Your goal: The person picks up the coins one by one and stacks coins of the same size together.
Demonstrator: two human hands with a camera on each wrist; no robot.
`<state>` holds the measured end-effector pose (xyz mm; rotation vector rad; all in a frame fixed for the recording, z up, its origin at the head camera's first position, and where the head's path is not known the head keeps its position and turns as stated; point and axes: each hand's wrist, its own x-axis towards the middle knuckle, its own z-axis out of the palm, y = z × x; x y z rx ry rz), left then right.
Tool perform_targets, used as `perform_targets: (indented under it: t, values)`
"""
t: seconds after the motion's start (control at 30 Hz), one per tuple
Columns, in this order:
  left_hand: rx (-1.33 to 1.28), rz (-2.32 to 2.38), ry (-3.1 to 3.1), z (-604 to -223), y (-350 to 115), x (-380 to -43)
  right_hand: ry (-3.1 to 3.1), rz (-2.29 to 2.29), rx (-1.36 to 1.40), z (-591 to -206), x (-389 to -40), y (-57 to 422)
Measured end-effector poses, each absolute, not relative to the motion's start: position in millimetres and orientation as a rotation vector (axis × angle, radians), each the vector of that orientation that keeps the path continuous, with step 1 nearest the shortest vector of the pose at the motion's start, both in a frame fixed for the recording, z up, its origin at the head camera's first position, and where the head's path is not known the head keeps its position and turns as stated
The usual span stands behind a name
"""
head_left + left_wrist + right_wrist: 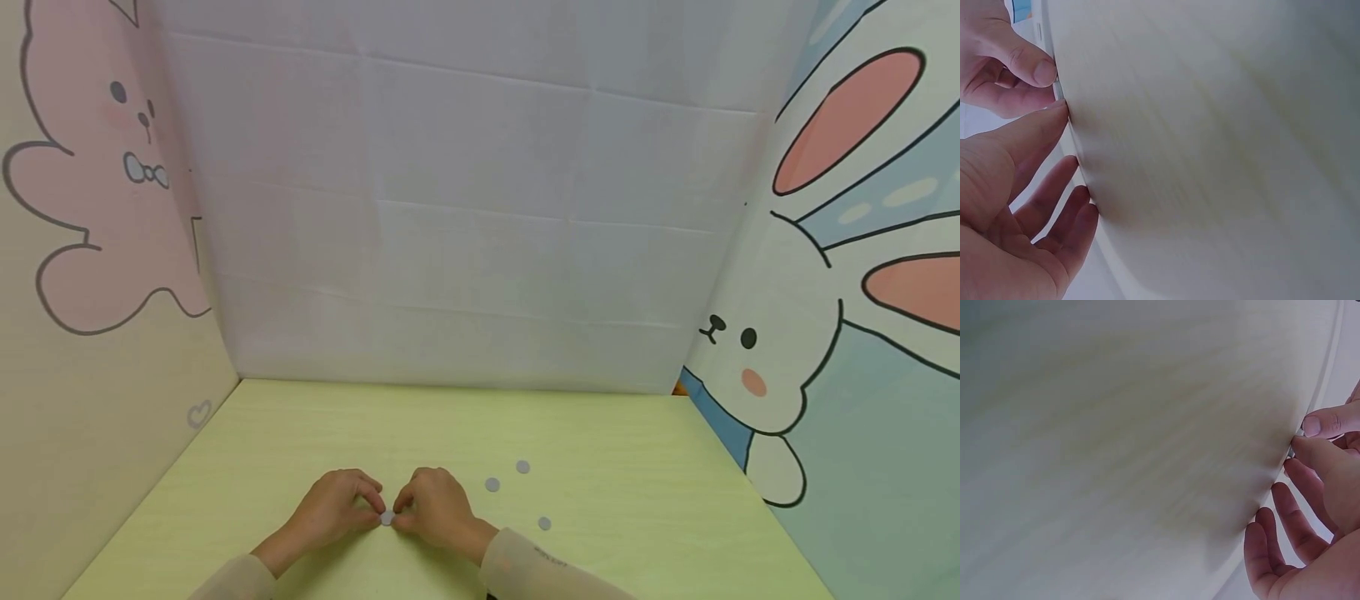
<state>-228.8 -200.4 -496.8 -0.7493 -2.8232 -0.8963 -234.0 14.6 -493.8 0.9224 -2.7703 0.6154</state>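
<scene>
On the pale yellow table, a small round grey disc (387,517) lies between the fingertips of both hands. My left hand (337,507) holds its left edge with thumb and forefinger, and my right hand (437,507) pinches the opposite edge. Seen from the left wrist, the left hand (1016,181) has its thumb tip close below the other hand's thumb, a sliver of disc showing between them. In the right wrist view, the right hand's (1316,506) other fingers are bent with their tips at the tabletop. Fingers hide much of the disc.
Three similar grey discs lie to the right: one farthest back (522,467), one nearer the hands (492,484), and one toward the front (544,523). A white cloth wall (465,208) closes off the back of the table (637,467), with cartoon-printed panels at both sides.
</scene>
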Motion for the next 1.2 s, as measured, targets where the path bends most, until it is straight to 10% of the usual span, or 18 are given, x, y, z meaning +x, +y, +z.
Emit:
perform_targets:
  t: [1.2]
  values:
    - [-0.745,-0.867,-2.799,-498,-198,-230,-2.729,0.655,0.939,-506,-242,15]
